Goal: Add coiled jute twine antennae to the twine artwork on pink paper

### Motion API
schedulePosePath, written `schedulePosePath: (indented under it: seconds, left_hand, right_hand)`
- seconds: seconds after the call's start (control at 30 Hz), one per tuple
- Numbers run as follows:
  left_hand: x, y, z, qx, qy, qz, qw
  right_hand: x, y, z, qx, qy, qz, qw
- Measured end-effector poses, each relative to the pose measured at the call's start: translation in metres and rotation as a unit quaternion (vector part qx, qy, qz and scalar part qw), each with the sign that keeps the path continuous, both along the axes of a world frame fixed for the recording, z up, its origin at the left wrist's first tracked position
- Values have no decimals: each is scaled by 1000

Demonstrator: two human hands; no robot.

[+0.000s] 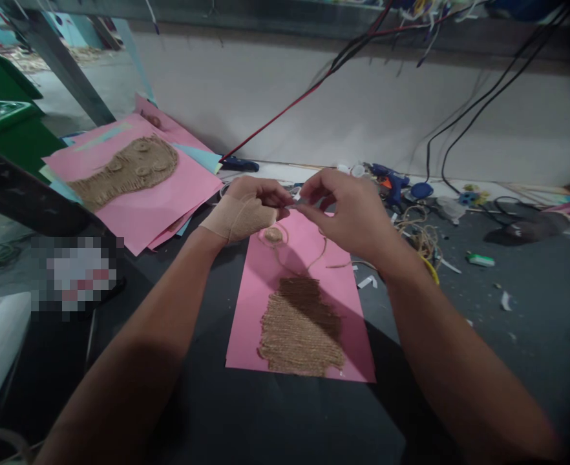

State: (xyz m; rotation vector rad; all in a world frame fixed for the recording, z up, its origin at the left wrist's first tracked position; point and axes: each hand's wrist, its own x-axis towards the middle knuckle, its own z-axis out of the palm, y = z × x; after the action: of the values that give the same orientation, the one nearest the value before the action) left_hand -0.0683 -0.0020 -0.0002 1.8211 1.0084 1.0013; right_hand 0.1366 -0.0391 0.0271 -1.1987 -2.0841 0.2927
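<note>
Both of my hands meet above the far end of a pink sheet (246,323) lying on the dark table. My left hand (251,210), with a beige wrap around the palm and wrist, has its fingers pinched together. My right hand (346,210) is also pinched, thumb against fingers, close to the left fingertips. A small whitish bit (296,195) shows between them; its kind is too small to make out. Below, rows of brown twine (304,329) form a panel on the sheet. Loose cord (324,248) curves above it, and a small twine coil (273,234) lies under my left hand.
At left, stacked pink sheets (144,226) carry another twine piece (139,165). Behind my right hand are a blue glue gun (394,181) and tangled twine (418,232). A green-and-white small item (480,259) and paper scraps lie at right. A red cable (275,121) slants across the back.
</note>
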Motion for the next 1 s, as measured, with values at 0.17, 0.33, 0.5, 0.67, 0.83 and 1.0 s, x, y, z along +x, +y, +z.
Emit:
schedulePosePath:
  seconds: [0.17,0.33,0.5,0.67,0.83,1.0]
  left_hand:
    - [-5,2,-1,0,12,12,1000]
    - [-8,5,0,-8,13,15,1000]
    - [-9,4,1,4,11,14,1000]
    - [-11,4,2,7,36,20,999]
    - [-13,7,-1,0,7,16,1000]
    - [-13,7,-1,-11,0,-4,1000]
  right_hand:
    - [41,-15,31,-56,-63,-173,981]
    - [109,-32,2,-233,-299,-303,874]
    - [154,-53,-63,-324,-305,-338,829]
    - [157,-59,-81,-297,-287,-370,832]
    - [153,-66,-67,-225,-249,-329,883]
    - [143,-70,-55,-207,-67,-361,907]
